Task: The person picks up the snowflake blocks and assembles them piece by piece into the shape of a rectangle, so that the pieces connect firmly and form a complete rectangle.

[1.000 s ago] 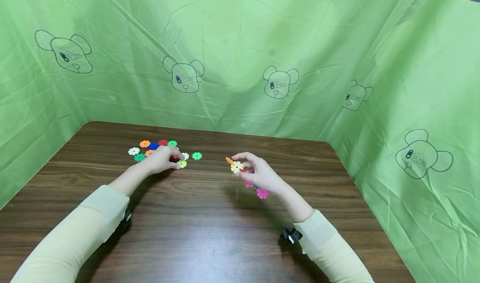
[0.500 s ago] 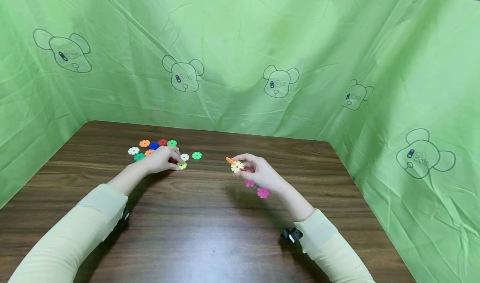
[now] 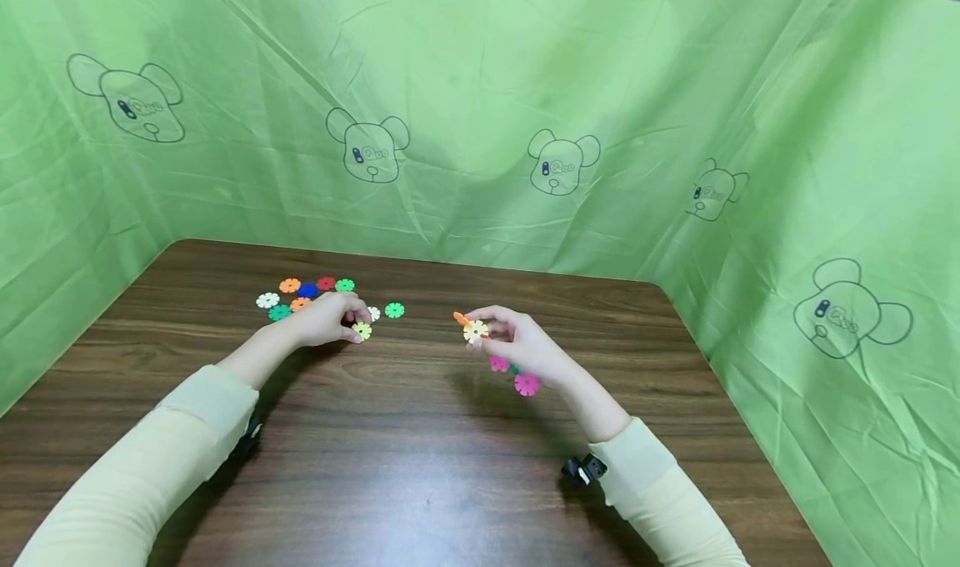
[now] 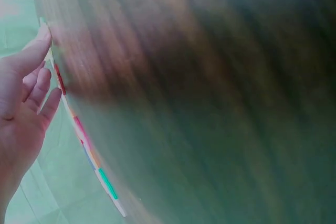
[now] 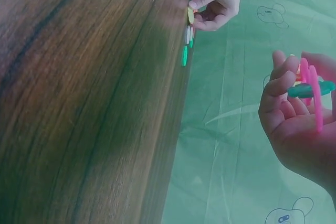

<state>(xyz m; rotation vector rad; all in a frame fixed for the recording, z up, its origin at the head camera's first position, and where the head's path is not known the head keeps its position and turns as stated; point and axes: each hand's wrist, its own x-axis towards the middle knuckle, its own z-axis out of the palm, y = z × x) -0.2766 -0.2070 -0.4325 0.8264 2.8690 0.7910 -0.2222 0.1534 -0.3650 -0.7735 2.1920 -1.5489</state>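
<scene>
Yellow-green disc has shifted slightly toward the left hand, whose grip pinches it beside the loose discs on the counter; the right hand holds joined discs. Pinched seemingly near its edge, it could slip.

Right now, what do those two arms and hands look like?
The left hand and right hand are a person's, bare and ungloved. The sleeves are cream, with pale greenish cuffs; a small black device sits beside each one.
</scene>
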